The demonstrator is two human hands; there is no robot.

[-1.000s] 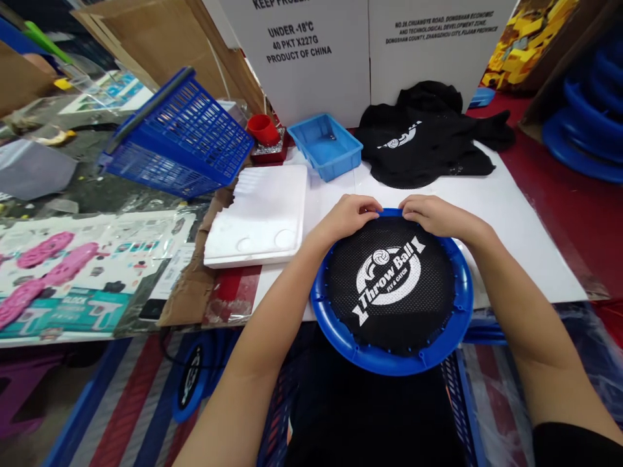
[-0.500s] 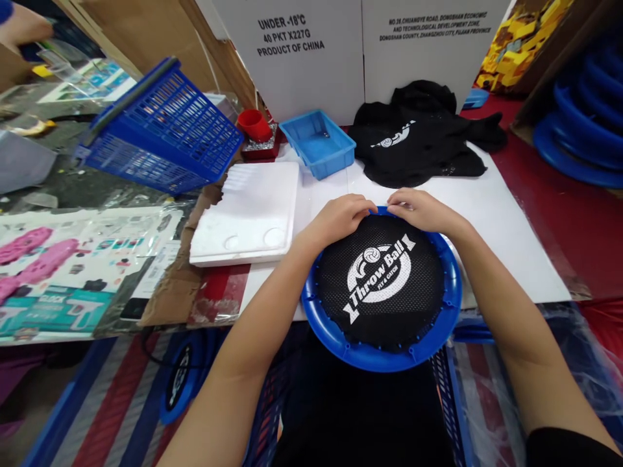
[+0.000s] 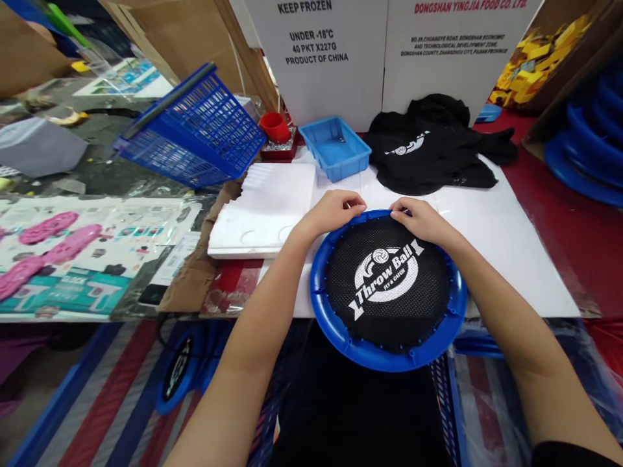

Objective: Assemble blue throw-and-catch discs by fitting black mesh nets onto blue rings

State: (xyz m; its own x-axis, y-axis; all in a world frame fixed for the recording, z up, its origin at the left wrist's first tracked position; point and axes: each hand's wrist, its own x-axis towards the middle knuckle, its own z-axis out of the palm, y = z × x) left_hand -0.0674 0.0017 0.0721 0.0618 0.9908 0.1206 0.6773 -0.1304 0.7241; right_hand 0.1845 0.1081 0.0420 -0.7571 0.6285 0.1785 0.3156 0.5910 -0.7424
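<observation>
A blue ring point(image 3: 324, 318) with black mesh point(image 3: 389, 285) lettered "Throw Ball" lies at the table's front edge, partly overhanging it. At its far rim, on the left, my left hand point(image 3: 339, 213) has its fingers curled and pinched together at the edge. My right hand point(image 3: 419, 219) pinches the far rim a little further right, thumb and fingers pressed on the mesh edge. Whatever small piece the fingertips may hold is hidden. Black mesh cloths point(image 3: 433, 149) lie piled behind the ring.
A light-blue tray point(image 3: 341, 170) and a white foam block point(image 3: 257, 220) lie behind and left. Further left stands a tilted blue basket point(image 3: 195, 130). Stacked blue rings point(image 3: 579, 162) are at the right; a white carton point(image 3: 331, 84) stands at the back.
The view has shifted, so the table items appear further right. My left hand has moved left along the rim, and the gap between my hands is wider.
</observation>
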